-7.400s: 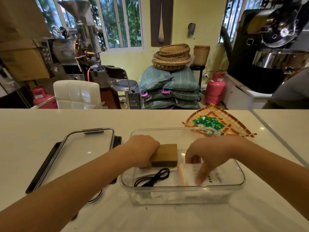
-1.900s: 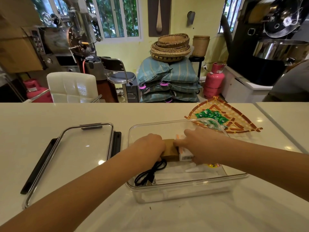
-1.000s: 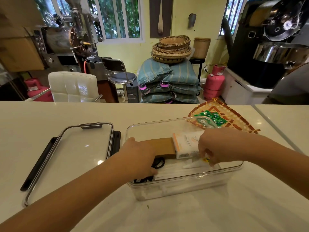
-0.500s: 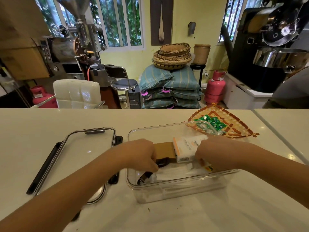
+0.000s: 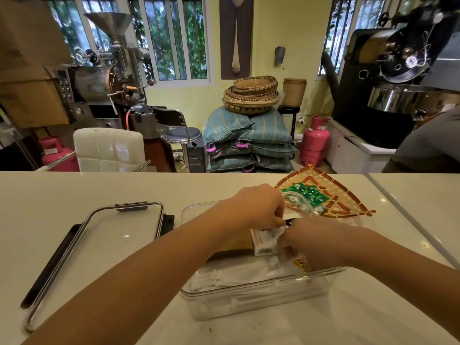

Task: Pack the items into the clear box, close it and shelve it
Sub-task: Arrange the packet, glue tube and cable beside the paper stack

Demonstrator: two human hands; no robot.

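Clear box (image 5: pixel 249 292) open, lid (image 5: pixel 119 230) beside, woven tray (image 5: pixel 346 195) behind

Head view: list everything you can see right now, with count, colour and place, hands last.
clear box: 1, transparent, on the counter, centre, open
lid: 1, clear with dark clips, flat on the counter left of the box
white carton: 1, white, in the box under the hands
brown block: 1, brown, in the box left of the carton
plastic bags: several, clear, in the box's near half
woven tray: 1, tan and orange, behind the box on the right
green packets: several, green, on the tray
left hand: 1, over the box, pinching something small and dark
right hand: 1, in the box on the carton
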